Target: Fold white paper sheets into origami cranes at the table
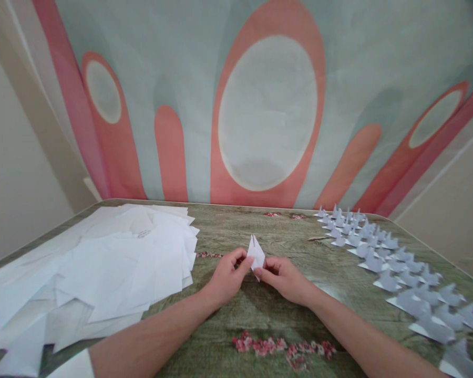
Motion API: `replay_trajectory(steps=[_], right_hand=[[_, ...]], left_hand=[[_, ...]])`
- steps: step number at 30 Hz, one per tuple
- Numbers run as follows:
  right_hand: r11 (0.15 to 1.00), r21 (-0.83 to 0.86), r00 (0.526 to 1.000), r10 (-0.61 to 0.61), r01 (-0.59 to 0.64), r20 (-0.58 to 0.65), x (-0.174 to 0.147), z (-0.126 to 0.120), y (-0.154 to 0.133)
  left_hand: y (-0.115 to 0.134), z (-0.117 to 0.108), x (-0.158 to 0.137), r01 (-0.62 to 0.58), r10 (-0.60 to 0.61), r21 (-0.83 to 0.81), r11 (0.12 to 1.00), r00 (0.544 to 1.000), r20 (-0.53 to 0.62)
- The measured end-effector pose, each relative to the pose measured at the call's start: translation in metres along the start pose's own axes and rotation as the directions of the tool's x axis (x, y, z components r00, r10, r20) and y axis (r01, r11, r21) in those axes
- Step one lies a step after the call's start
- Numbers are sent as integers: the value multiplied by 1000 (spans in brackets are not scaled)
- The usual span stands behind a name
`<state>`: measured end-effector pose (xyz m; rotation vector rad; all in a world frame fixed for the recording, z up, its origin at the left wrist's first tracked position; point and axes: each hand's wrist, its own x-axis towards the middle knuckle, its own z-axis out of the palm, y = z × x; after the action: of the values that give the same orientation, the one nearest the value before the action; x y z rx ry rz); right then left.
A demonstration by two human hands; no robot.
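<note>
A small piece of folded white paper, shaped like a narrow diamond with a slit at its upper tip, is held up above the middle of the table. My left hand pinches its left edge between thumb and fingers. On the lower right edge, my right hand grips it the same way, thumb in front. The fingertips behind the paper are hidden.
A wide heap of loose white paper sheets covers the table's left side. Rows of folded paper birds stand along the right. The wood-patterned tabletop meets a printed backdrop at its far edge.
</note>
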<state>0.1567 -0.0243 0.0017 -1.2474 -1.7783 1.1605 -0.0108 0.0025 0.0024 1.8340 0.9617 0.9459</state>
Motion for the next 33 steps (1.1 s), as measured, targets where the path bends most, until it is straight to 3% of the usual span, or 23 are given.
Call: replay_trajectory(steps=[7, 27, 33], right_hand=[[986, -65, 988, -153, 153, 12, -1, 2, -2], [995, -64, 995, -77, 81, 57, -2, 4, 0], [994, 96, 993, -50, 60, -104, 1, -1, 3]], left_hand=[[-1, 1, 0, 12, -13, -4, 1000, 999, -37], [0, 0, 1, 22, -20, 19, 1000, 995, -96], [-1, 0, 1, -2, 3, 41, 999, 999, -32]])
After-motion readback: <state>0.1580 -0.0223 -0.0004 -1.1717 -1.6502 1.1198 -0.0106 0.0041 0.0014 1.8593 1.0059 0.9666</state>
